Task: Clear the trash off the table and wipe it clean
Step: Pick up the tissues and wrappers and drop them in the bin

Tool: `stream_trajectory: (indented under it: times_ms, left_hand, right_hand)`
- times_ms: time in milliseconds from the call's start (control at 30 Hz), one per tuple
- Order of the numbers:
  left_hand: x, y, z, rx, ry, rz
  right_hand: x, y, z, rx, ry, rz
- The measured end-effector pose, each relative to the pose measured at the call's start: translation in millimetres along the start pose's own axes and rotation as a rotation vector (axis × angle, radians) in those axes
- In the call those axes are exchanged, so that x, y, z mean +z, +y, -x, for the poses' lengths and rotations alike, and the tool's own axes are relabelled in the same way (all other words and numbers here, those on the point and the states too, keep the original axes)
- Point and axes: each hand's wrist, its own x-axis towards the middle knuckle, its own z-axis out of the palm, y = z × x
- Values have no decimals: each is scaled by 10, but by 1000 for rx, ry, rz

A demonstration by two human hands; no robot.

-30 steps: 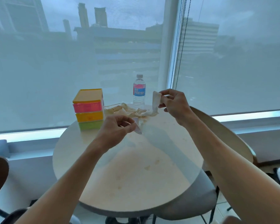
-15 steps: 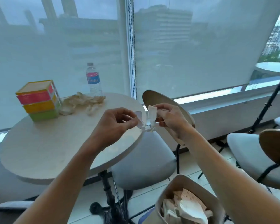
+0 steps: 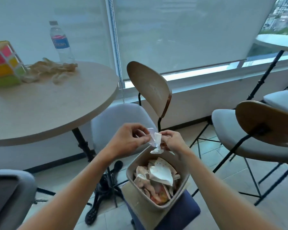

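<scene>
**Dropping the paper scrap into the bin**

I hold a small crumpled white paper scrap [image 3: 155, 141] between both hands, just above the open bin [image 3: 158, 205] on the floor. My left hand [image 3: 128, 140] pinches its upper end with thumb and fingers curled; my right hand [image 3: 171, 141] pinches the other side the same way. The scrap's twisted tail hangs down toward the bin's near rim, not quite over the middle.

To do this well, I should carry the scrap a little farther over the opening before letting go, since the bin looks fairly full and light paper can slide off the heap. Releasing both pinches together, low over the pile, should keep it from drifting onto the floor.

Back on the tabletop [image 3: 56, 103], a heap of crumpled wrappers [image 3: 51, 70] lies beside the coloured box [image 3: 3, 65] and the water bottle [image 3: 61, 44], so more trash waits, and wiping comes after that.
</scene>
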Motion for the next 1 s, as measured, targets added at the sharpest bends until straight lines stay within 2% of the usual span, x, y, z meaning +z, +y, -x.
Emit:
stream_trajectory:
  times_ms: [167, 333, 467, 700, 1000]
  left_hand:
    - [371, -228, 88, -136, -36, -54]
    - [545, -393, 127, -228, -48, -145]
    - [470, -367, 125, -235, -5, -172]
    - [-94, -51, 54, -76, 72, -165]
    - [-1494, 273, -94, 10, 301, -177]
  right_hand:
    - [-35, 255, 92, 65, -146, 172]
    - [-83, 233, 129, 12, -131, 197]
    - [-86, 90, 109, -46, -133, 193]
    - [69, -621, 70, -189, -208, 156]
    - [796, -1917, 10, -423, -248, 77]
